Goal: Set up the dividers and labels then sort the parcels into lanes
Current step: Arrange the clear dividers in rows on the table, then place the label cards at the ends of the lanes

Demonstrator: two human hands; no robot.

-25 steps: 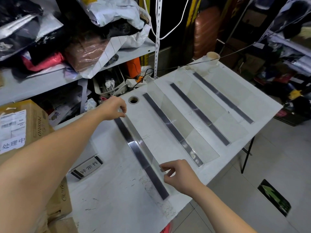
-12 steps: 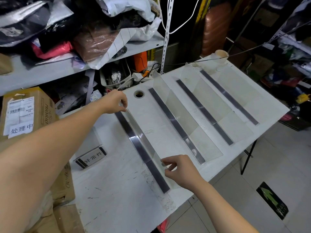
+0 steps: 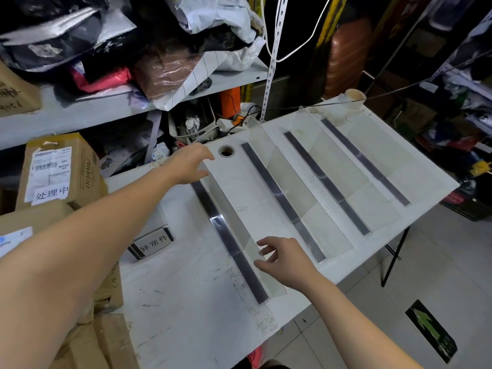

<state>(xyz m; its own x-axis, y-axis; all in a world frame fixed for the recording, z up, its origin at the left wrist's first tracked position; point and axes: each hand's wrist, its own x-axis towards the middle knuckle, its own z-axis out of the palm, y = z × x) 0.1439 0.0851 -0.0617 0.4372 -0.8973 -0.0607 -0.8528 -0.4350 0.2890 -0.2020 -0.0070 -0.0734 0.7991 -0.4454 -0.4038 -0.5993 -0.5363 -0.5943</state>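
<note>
A white table [image 3: 186, 302] carries four dark metal strips. A clear divider [image 3: 229, 217] stands along the leftmost strip [image 3: 226, 235]. My left hand [image 3: 189, 166] is at its far end and my right hand [image 3: 285, 259] at its near end, fingers apart around the top edge, not pinching it. Two more clear dividers [image 3: 290, 179] [image 3: 343, 161] stand by the middle strips. A clear label holder [image 3: 153, 245] with black characters lies left of the leftmost strip. Bagged parcels [image 3: 170, 67] are piled on the shelf behind.
Cardboard boxes [image 3: 61, 169] are stacked against the table's left side, one with a white label. A tape roll [image 3: 354, 98] sits at the far corner, a round hole [image 3: 226, 151] near my left hand. The table's right edge drops to tiled floor.
Both hands had pinched the leftmost divider's top edge; now their fingers have spread apart from it. The divider stays standing along its strip.
</note>
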